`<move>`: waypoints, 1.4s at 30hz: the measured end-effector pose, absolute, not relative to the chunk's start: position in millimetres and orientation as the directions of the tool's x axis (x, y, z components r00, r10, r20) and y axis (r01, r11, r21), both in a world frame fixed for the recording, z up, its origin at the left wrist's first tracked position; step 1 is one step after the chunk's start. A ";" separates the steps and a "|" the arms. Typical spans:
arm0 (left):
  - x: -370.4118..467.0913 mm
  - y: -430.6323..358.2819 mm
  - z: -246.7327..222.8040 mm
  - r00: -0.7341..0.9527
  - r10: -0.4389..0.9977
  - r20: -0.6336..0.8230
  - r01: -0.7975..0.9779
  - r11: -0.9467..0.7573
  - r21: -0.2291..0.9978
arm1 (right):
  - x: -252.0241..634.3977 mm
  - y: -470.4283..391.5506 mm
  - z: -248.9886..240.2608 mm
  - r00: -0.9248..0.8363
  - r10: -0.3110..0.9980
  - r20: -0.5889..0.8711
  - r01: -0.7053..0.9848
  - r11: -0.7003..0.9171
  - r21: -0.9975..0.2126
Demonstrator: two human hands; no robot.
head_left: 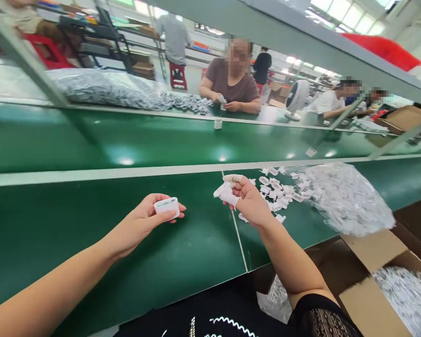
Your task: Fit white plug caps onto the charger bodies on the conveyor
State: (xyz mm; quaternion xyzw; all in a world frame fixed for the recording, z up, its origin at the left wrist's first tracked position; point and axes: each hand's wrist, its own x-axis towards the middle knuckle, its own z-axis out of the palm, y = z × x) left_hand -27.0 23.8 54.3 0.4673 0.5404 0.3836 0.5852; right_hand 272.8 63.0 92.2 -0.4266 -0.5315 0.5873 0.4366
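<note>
My left hand (pixel 149 213) is closed round a white plastic housing (pixel 167 207), its open end facing up with a thin green strip showing inside. To the right, my right hand (pixel 247 199) pinches a small white plastic part (pixel 225 191) between thumb and fingers; white coverings wrap the thumb and index finger. The two hands are apart, above the green table (pixel 189 252). Just behind and right of my right hand lies a loose pile of small white parts (pixel 275 193).
A clear bag of white parts (pixel 351 199) lies at the right, above open cardboard boxes (pixel 372 292). Across the green belt (pixel 161 145), which carries a white piece (pixel 218 123) and another (pixel 311 152), a person (pixel 231 86) handles parts. A metal frame (pixel 301 42) spans overhead.
</note>
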 end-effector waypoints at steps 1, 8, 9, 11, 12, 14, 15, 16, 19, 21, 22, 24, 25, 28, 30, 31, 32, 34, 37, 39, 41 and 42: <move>-32.4 12.8 51.4 0.125 0.960 -0.250 0.056 0.244 0.968 | 259.2 60.8 92.7 -0.283 0.959 -0.010 -0.048 -0.025 -0.999; -39.6 -12.7 35.4 0.071 0.983 -0.168 0.073 0.163 0.984 | 203.2 47.5 75.8 -0.336 0.942 -0.006 0.109 0.033 -0.993; -38.7 -12.8 32.2 0.061 0.985 -0.163 0.082 0.157 0.984 | 200.4 46.6 70.5 -0.334 0.942 -0.032 0.131 0.013 -0.991; -36.8 -13.1 24.5 0.049 0.985 -0.167 0.094 0.161 0.982 | 197.1 45.1 59.6 -0.331 0.940 -0.088 0.151 -0.039 -0.988; -35.9 -13.6 20.5 0.049 0.983 -0.175 0.094 0.170 0.981 | 196.3 44.4 54.5 -0.327 0.939 -0.107 0.156 -0.058 -0.986; -34.5 -15.2 13.8 0.052 0.981 -0.188 0.097 0.183 0.978 | 195.9 42.8 46.1 -0.323 0.940 -0.111 0.163 -0.061 -0.985; -34.0 -16.0 11.5 0.051 0.981 -0.188 0.105 0.181 0.978 | 196.2 41.9 43.1 -0.322 0.942 -0.096 0.164 -0.044 -0.986; -33.7 -16.7 10.1 0.049 0.982 -0.183 0.118 0.176 0.977 | 196.8 40.9 40.9 -0.320 0.944 -0.073 0.161 -0.022 -0.987; -33.5 -17.2 9.4 0.048 0.986 -0.159 0.158 0.150 0.976 | 199.3 37.4 39.0 -0.305 0.952 -0.015 0.160 0.036 -0.986; -33.6 -16.4 10.3 0.064 0.983 -0.172 0.166 0.160 0.973 | 200.6 34.5 40.5 -0.314 0.949 0.013 0.185 0.075 -0.980; -33.5 -16.1 10.6 0.074 0.981 -0.181 0.166 0.167 0.972 | 201.1 33.0 41.7 -0.333 0.942 0.031 0.202 0.103 -0.974; -33.1 -16.1 10.5 0.095 0.977 -0.189 0.170 0.171 0.971 | 201.6 29.8 44.2 -0.388 0.919 0.074 0.245 0.181 -0.952; -32.8 -16.4 10.1 0.101 0.978 -0.182 0.172 0.163 0.971 | 201.8 28.3 45.4 -0.414 0.905 0.096 0.271 0.224 -0.936; -32.4 -18.1 8.3 0.120 0.981 -0.154 0.184 0.130 0.974 | 202.9 25.4 47.7 -0.465 0.872 0.156 0.333 0.336 -0.881; -33.0 -19.2 7.6 0.121 0.983 -0.141 0.188 0.117 0.975 | 204.2 24.7 47.9 -0.474 0.856 0.209 0.343 0.397 -0.851; -33.6 -19.6 7.5 0.126 0.983 -0.135 0.192 0.109 0.975 | 204.9 24.6 47.5 -0.471 0.847 0.249 0.338 0.433 -0.836; -34.3 -20.1 7.7 0.137 0.983 -0.125 0.197 0.097 0.976 | 205.3 24.6 46.8 -0.466 0.834 0.295 0.330 0.473 -0.817; -35.9 -21.0 8.5 0.170 0.981 -0.095 0.200 0.060 0.978 | 205.4 24.6 44.9 -0.462 0.798 0.387 0.310 0.554 -0.773; -37.7 -22.2 9.6 0.211 0.977 -0.040 0.195 -0.001 0.981 | 203.4 24.5 42.0 -0.474 0.755 0.453 0.285 0.618 -0.732; -38.0 -22.5 9.5 0.210 0.977 -0.018 0.197 -0.024 0.980 | 201.7 24.1 40.8 -0.478 0.748 0.460 0.283 0.627 -0.725; -37.9 -22.4 8.8 0.213 0.977 -0.002 0.199 -0.041 0.979 | 200.6 23.5 40.2 -0.480 0.748 0.459 0.294 0.630 -0.719; -37.9 -22.3 8.3 0.217 0.976 0.005 0.201 -0.050 0.978 | 200.3 23.1 39.8 -0.481 0.748 0.458 0.304 0.632 -0.713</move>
